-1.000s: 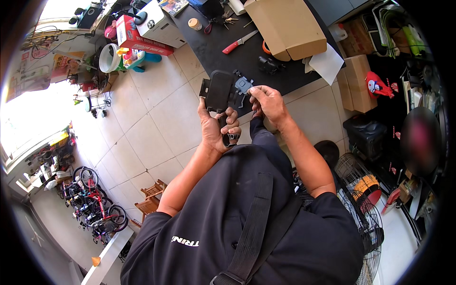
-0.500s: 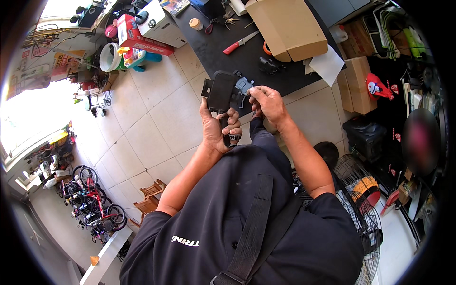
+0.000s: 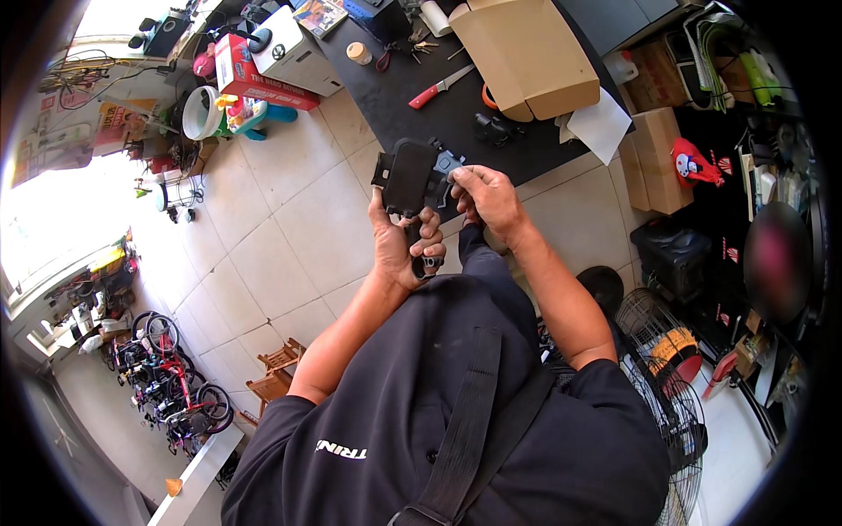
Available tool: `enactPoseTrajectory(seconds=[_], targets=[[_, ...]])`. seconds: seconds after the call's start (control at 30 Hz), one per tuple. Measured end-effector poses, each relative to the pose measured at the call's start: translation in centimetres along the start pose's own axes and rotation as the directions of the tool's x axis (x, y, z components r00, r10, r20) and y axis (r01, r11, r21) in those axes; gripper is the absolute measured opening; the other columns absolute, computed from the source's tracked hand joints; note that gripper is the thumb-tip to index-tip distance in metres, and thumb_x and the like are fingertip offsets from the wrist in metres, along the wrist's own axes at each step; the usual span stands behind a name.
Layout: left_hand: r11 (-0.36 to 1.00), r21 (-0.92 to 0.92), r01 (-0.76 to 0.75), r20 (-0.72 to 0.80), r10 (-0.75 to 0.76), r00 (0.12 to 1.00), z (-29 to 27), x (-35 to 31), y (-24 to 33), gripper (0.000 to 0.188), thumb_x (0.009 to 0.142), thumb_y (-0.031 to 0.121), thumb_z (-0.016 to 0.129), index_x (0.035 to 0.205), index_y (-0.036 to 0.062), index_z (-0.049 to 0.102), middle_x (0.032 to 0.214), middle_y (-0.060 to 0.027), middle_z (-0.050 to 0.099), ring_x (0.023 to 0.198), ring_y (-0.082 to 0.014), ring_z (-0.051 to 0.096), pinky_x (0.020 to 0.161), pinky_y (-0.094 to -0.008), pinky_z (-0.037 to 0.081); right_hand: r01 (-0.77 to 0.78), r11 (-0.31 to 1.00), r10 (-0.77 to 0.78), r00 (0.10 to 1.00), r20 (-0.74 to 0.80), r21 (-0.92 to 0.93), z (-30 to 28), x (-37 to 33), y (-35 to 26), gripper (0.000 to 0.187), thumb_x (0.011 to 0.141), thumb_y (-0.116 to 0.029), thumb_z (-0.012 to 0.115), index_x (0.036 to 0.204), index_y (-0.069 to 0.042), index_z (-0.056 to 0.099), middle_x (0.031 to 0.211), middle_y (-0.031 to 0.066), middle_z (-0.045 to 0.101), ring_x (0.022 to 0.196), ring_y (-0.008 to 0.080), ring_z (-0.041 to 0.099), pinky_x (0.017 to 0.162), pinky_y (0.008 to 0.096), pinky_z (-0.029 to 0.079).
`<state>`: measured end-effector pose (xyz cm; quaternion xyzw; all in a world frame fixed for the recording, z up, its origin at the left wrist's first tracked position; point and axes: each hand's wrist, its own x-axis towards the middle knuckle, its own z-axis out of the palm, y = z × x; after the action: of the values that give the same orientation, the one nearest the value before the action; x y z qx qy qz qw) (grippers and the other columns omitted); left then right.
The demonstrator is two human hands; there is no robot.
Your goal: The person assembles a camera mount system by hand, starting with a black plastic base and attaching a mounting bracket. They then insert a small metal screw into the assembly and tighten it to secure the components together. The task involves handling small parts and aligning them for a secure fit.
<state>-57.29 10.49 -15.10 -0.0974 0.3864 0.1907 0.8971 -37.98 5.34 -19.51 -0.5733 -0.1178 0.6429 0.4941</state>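
My left hand (image 3: pixel 395 245) is closed around the lower stem of a black phone holder (image 3: pixel 410 177), whose padded plate stands upright above the fingers. A ring-like clamp (image 3: pixel 428 262) shows below that grip. At the holder's right side sits a grey bracket with several arms (image 3: pixel 447 163). The thumb and fingertips of my right hand (image 3: pixel 491 202) pinch this bracket's lower right part. Bracket and holder overlap in view; whether they are joined I cannot tell. Both hands are just in front of the dark table's near edge.
On the dark table (image 3: pixel 386 96) lie a red-handled knife (image 3: pixel 440 87), a black bulky part (image 3: pixel 498 128), keys (image 3: pixel 424 46), a small jar (image 3: pixel 359 53) and an open cardboard box (image 3: pixel 530 61). A wire-cage fan (image 3: pixel 658 351) stands at right; bicycles (image 3: pixel 175 377) stand at left.
The grey bracket has shifted slightly left and down, closer against the phone holder, and my right hand has moved with it. My left hand keeps its grip. The whole view has shifted a little.
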Motion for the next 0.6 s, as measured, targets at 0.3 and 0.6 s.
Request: enactPoseTrajectory(seconds=[0.3, 0.6], targets=[[0.997, 0.082, -0.010, -0.018, 0.012, 1.000, 0.3, 0.3, 0.0, 0.090, 0.086, 0.098, 0.046, 0.083, 0.0089, 0.056, 0.068, -0.0018, 0.051, 0.043, -0.0083, 0.040, 0.045, -0.0253, 0.039, 0.090, 0.996, -0.087, 0.984, 0.155, -0.013, 1.2, -1.3, -2.4, 0.043, 0.106, -0.038, 0.071, 0.126, 0.000, 0.073, 0.093, 0.0006, 0.070, 0.074, 0.0072, 0.065, 0.060, 0.0242, 0.052], [0.993, 0.108, 0.046, 0.005, -0.047, 0.999, 0.6, -0.4, 0.1, 0.093, 0.087, 0.095, 0.051, 0.099, 0.0047, 0.067, 0.076, -0.0008, 0.057, 0.045, -0.0098, 0.042, 0.047, -0.0276, 0.041, 0.086, 0.996, -0.086, 0.987, 0.134, 0.011, 1.3, -0.7, -2.0, 0.039, 0.105, -0.034, 0.074, 0.123, 0.001, 0.074, 0.092, -0.0019, 0.070, 0.074, 0.0062, 0.063, 0.061, 0.0237, 0.051]])
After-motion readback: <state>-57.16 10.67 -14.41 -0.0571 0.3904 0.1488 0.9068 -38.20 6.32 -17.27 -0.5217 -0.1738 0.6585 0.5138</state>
